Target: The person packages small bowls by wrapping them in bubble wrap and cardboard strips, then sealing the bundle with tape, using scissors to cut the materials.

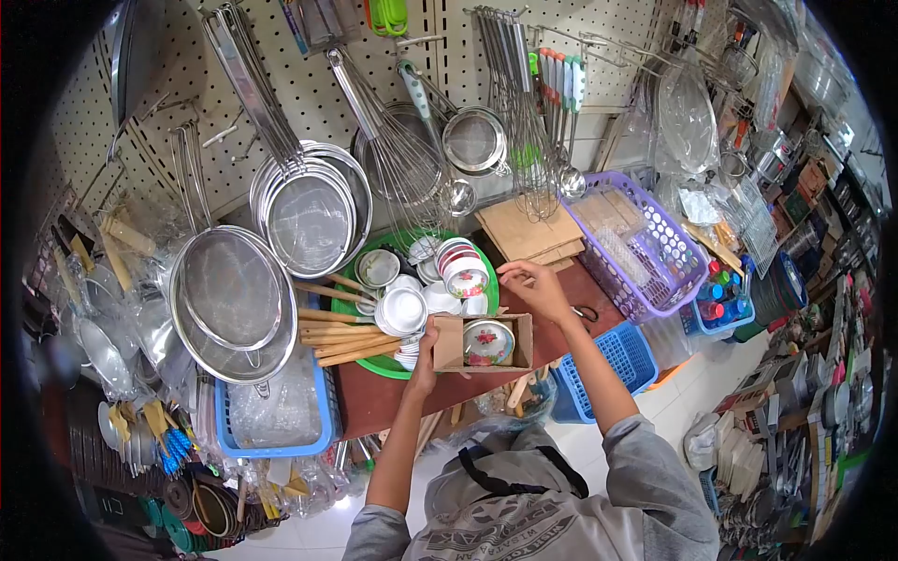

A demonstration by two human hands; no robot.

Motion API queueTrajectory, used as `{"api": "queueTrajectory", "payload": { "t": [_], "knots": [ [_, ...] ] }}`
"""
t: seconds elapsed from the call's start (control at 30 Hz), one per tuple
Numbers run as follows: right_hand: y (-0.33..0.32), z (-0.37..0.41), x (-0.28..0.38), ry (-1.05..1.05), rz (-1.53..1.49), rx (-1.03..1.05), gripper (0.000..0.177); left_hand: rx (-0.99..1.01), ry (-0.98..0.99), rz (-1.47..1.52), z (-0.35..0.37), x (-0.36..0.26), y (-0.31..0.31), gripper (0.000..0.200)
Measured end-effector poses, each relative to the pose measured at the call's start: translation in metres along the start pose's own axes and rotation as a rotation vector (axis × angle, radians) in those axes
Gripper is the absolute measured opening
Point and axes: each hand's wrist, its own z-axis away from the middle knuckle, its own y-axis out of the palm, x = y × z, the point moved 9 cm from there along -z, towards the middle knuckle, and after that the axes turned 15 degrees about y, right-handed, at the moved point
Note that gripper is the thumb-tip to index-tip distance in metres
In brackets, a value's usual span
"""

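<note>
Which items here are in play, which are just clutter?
In use:
left hand, cardboard box it holds, floral bowl inside, right hand, bowl stack by it, green basket.

Lying about:
strainers, whisks, wooden spoons, purple basket, blue basket.

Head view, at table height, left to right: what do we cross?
Order: big mesh strainer → wooden handles → left hand → cardboard box with flowered bowl inside → purple basket.

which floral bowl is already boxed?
The floral bowl lying alone in the cardboard box held by the left hand; the other bowls are stacked in the green basket.
</note>
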Motion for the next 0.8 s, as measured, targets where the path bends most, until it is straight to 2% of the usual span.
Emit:
{"api": "queueTrajectory", "payload": {
  "t": [0.13, 0.23, 0.43, 0.53, 0.63, 0.67, 0.73, 0.8],
  "knots": [
    [0.024, -0.012, 0.003, -0.21, 0.406, -0.187, 0.033, 0.004, 0.018, 0.04, -0.001, -0.002, 0.0, 0.071],
    [0.029, -0.019, 0.004, -0.175, 0.381, -0.267, 0.029, -0.02, 0.024, 0.054, -0.001, -0.002, 0.001, 0.069],
    [0.029, -0.034, 0.0, -0.136, 0.413, -0.273, 0.022, -0.037, 0.021, 0.007, 0.0, -0.004, -0.001, 0.069],
    [0.028, -0.034, 0.001, -0.152, 0.451, -0.254, 0.02, -0.008, 0.005, 0.039, -0.001, -0.001, 0.0, 0.072],
    [0.024, -0.027, 0.01, -0.265, 0.429, -0.314, 0.017, -0.061, 0.0, -0.051, -0.007, 0.032, -0.033, 0.071],
    [0.023, -0.028, 0.008, -0.241, 0.458, -0.305, 0.017, -0.054, -0.002, -0.059, -0.008, 0.038, -0.038, 0.072],
    [0.022, -0.031, 0.005, -0.193, 0.512, -0.288, 0.016, -0.041, -0.007, -0.079, -0.008, 0.035, -0.035, 0.074],
    [0.023, -0.028, 0.011, -0.232, 0.509, -0.268, 0.017, -0.007, -0.035, -0.019, -0.005, 0.024, -0.02, 0.074]
  ]
}}
